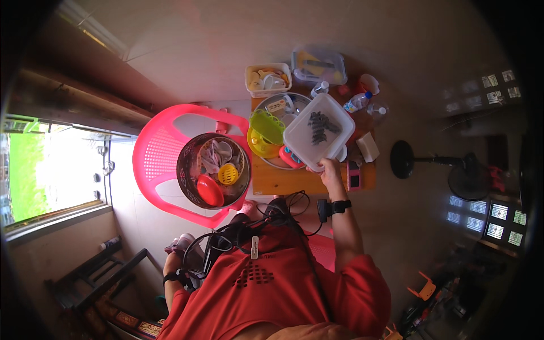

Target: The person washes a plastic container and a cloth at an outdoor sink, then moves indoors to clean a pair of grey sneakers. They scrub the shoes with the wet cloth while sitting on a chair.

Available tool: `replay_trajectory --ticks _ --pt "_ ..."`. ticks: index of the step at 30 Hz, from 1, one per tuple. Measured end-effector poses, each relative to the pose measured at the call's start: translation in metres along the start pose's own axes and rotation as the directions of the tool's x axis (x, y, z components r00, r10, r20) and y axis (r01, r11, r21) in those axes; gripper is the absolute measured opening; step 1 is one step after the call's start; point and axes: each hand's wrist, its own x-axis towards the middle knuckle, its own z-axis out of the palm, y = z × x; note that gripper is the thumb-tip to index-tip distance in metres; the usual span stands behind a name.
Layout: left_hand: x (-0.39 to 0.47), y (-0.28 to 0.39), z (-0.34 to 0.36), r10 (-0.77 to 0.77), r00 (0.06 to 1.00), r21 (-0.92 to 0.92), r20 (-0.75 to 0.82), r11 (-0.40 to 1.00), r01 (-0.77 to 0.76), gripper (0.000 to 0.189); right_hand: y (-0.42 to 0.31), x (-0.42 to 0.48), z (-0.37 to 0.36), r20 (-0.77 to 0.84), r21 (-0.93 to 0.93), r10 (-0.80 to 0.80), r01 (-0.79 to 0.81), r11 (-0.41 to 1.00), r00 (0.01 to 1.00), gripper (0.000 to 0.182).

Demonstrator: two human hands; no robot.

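My right hand (329, 172) grips the near corner of a translucent white plastic box (297, 138), which is tilted over the right side of a wooden table. Several dark grey twisted pieces (321, 126) lie inside it. Beside and partly under the box sits a large round tray (272, 163), holding a green scalloped plastic basket (265, 126), a yellow dish (259, 146) and a red-and-blue plastic item (290, 156). My left hand (172, 255) is low at my left side, near pinkish-grey objects; its fingers are too unclear to tell whether it holds anything.
On a pink plastic chair (159, 157) stands a round metal pot (182, 178) with a red bowl (210, 190) and a yellow strainer (228, 174). Containers and bottles crowd the wooden table's (276, 185) far end. Black cables (229, 238) cross my lap. A standing fan (465, 174) is to the right.
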Motion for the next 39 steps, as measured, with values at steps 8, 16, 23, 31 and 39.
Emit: replay_trajectory --ticks 8,16,23,31,39 --pt "-0.024 0.04 0.0 -0.25 0.967 -0.172 0.058 0.951 0.256 0.016 -0.002 0.06 0.024 -0.028 0.117 0.095 -0.091 0.989 0.995 0.033" --pt "-0.028 0.045 0.021 -0.232 0.965 -0.092 0.121 0.965 0.244 0.014 0.004 0.086 0.035 -0.032 0.173 0.149 -0.142 0.975 0.988 0.031" --pt "-0.025 0.056 0.016 -0.375 0.924 -0.275 0.073 0.883 0.38 0.018 0.015 0.105 0.037 -0.043 0.157 0.048 -0.041 0.987 0.998 0.027" --pt "-0.022 0.033 0.03 -0.452 0.891 -0.499 0.048 0.762 0.413 0.022 0.007 0.097 0.047 0.037 0.205 0.052 -0.059 0.977 0.998 0.029" --pt "-0.025 0.015 0.049 -0.564 0.822 -0.78 0.082 0.477 0.405 0.029 0.023 0.109 0.044 0.021 0.183 0.039 -0.043 0.982 0.999 0.026"
